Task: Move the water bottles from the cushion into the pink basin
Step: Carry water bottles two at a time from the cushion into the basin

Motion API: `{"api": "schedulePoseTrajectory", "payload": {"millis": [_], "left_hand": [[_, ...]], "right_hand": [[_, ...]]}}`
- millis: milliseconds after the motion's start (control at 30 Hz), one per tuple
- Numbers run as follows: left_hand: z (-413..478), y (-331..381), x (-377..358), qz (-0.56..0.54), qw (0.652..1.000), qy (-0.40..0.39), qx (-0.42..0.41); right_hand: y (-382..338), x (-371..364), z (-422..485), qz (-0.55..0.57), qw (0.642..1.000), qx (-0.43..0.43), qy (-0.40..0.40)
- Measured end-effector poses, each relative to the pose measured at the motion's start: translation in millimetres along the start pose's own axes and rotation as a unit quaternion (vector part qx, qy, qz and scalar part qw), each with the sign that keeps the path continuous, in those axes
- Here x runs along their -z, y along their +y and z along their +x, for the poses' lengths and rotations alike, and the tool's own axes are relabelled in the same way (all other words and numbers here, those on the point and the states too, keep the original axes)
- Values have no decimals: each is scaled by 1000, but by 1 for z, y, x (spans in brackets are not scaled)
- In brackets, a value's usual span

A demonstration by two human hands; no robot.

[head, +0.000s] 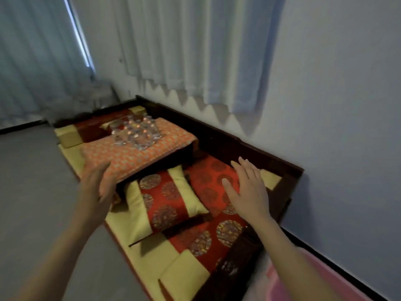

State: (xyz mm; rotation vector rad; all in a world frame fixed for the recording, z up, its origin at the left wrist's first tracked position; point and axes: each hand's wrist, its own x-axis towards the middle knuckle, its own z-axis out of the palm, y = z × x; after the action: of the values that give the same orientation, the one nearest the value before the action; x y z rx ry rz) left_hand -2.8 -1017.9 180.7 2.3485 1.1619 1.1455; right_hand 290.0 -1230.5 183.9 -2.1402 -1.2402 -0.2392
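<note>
Overall, contents by descending size:

1. Low dark wooden daybed frame (243, 146) against the pale wall, running from 11 o'clock to 5 o'clock, laid with a red-and-gold brocade mattress pad (208, 237).
2. Orange patterned cloth-covered raised cushion (138, 155), at 11 o'clock of centre.
3. Red-and-yellow brocade pillow (167, 198), at centre, just below the raised cushion's near edge.
4. Pink plastic basin (308, 276), at 5 o'clock, only its rim in view.
5. Cluster of clear plastic water bottles (136, 133), blurred, count uncertain, resting on top of the raised cushion at 11 o'clock.
6. Left hand (99, 187), at 9 o'clock, fingers extended and close together, empty, at the cushion's near corner.
7. Right hand (247, 187), at 3 o'clock, fingers spread, empty, above the red pad.
</note>
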Motion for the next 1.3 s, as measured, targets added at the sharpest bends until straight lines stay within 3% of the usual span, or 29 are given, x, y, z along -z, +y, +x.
{"api": "schedulePoseTrajectory", "payload": {"millis": [200,433,700,967,1300], "left_hand": [[-3,-113,111,95,995,9,-12],[7,-224,187,127,990,-3,57],[60,-310,202,98,991,15,88],[171,-416,178,84,992,13,93],[316,-541,138,60,992,-40,102]], "right_hand": [[-182,-114,23,18,996,81,-40],[-311,-201,46,28,990,113,-85],[-360,-272,103,11,989,111,-97],[-386,-373,193,18,992,85,-94],[-416,-491,309,23,994,21,-100]]}}
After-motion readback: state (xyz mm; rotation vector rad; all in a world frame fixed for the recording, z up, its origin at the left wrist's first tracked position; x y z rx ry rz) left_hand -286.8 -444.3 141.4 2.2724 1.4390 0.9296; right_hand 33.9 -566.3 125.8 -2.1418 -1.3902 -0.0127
